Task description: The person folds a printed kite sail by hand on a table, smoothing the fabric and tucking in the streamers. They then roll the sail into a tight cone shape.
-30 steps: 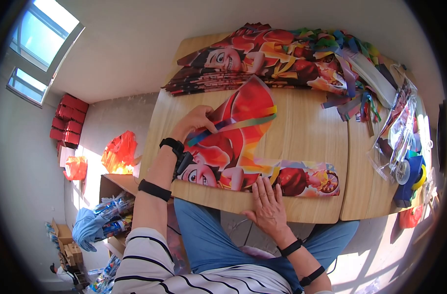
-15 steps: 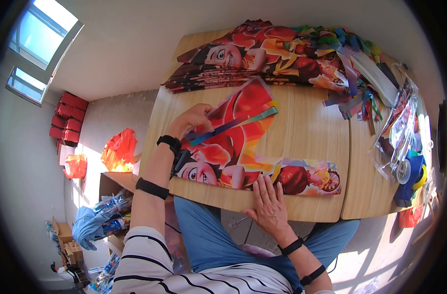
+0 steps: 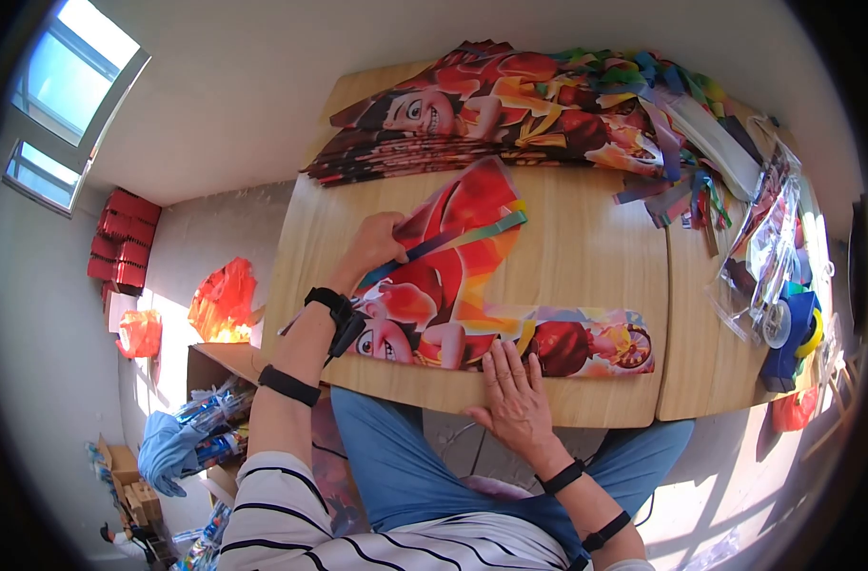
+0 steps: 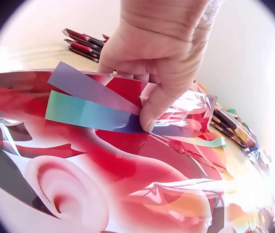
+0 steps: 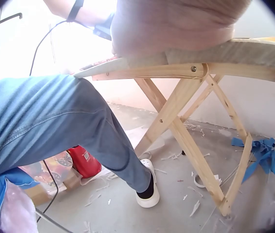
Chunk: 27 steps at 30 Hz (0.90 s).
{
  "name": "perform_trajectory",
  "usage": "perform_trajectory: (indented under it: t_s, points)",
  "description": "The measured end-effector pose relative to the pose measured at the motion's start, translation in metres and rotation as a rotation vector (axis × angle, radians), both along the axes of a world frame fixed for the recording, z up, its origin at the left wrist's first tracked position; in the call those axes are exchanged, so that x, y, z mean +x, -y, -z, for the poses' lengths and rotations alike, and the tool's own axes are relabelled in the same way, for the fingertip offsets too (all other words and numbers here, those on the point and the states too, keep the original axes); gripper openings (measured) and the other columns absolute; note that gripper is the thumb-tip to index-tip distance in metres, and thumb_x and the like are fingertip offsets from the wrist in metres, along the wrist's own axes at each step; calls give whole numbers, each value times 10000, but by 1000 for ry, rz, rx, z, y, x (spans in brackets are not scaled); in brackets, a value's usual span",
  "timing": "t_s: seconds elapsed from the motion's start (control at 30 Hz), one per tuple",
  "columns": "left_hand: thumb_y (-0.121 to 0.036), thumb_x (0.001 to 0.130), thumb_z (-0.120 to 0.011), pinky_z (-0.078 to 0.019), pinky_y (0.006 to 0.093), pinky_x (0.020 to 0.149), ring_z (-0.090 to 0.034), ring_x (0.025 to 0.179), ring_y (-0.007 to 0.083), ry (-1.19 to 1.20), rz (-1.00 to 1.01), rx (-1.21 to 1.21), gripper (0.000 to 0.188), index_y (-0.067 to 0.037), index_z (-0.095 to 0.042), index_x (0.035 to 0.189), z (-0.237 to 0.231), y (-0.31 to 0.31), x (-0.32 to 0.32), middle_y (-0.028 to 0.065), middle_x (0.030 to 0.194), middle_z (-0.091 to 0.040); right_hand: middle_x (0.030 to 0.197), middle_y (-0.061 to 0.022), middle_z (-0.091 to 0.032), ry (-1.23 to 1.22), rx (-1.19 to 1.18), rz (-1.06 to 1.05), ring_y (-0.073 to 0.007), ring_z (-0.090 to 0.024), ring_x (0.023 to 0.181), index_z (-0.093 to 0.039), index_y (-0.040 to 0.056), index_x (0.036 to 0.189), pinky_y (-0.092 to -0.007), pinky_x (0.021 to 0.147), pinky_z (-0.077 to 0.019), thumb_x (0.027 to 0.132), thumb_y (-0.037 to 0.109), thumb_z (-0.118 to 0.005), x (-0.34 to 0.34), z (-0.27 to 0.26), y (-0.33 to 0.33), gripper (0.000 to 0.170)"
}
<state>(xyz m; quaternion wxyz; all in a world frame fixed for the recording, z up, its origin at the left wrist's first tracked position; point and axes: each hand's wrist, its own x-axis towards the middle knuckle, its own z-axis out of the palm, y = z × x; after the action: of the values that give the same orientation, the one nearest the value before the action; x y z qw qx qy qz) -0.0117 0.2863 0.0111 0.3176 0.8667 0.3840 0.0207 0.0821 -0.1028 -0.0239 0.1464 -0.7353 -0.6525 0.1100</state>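
A glossy red printed sheet (image 3: 453,295) with a cartoon figure lies on the table in front of me, its upper part slanting away. Colourful ribbon strips (image 3: 486,230) cross that slanting part. My left hand (image 3: 372,249) is at the sheet's left edge. In the left wrist view its thumb presses on the ribbon strips (image 4: 88,112), and the other fingers go behind the sheet's edge, pinching both together. Flat on the sheet's near edge rests my right hand (image 3: 515,395), fingers straight. Only the heel of the right hand (image 5: 176,29) shows in the right wrist view.
A stack of similar printed sheets (image 3: 510,114) covers the table's far side, with tangled ribbons (image 3: 686,190) at its right. Clear plastic wrap (image 3: 753,247) and a blue tape dispenser (image 3: 791,347) are on the right. An open carton (image 3: 215,366) stands left of the table.
The ribbon strips under the left hand have straightened into a narrower slanting line across the sheet. The left hand has shifted slightly; the right hand stays flat in place.
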Motion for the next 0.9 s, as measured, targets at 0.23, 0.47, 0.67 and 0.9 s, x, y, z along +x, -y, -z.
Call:
perform_trajectory:
  t_s: [0.23,0.47,0.67,0.9]
  points:
    - [-17,550,-874,-551,351,926,-707,979,270,-66,52,-133,643,0,-750,1181,-15,-5,1,132,1066,-770,1740,-183,-301,-10,-3,5,-324,-210,1647,-391,-11,1627,-584,1313,-120,907,640,-658,0,1,0,1006]
    - [-81,536,-932,-567,388,899,-732,994,312,-42,-14,-162,626,2,-760,1132,-9,-5,3,161,1057,-775,1742,-180,-299,6,1,6,-322,-206,1649,-387,-6,1633,-580,1314,-117,909,650,-647,0,1,0,1011]
    - [-38,576,-909,-562,372,884,-717,935,273,-64,33,-1,574,20,-759,1127,-1,0,5,141,1017,-768,1742,-175,-301,44,-21,-7,-319,-208,1649,-409,-1,1623,-582,1312,-132,916,638,-650,1,-1,0,983]
    - [29,583,-878,-569,362,914,-727,963,251,-64,10,-118,604,2,-763,1175,-7,-1,5,129,1060,-781,1738,-187,-302,14,2,-4,-330,-212,1646,-415,-11,1614,-583,1310,-144,920,628,-653,1,-1,1,973]
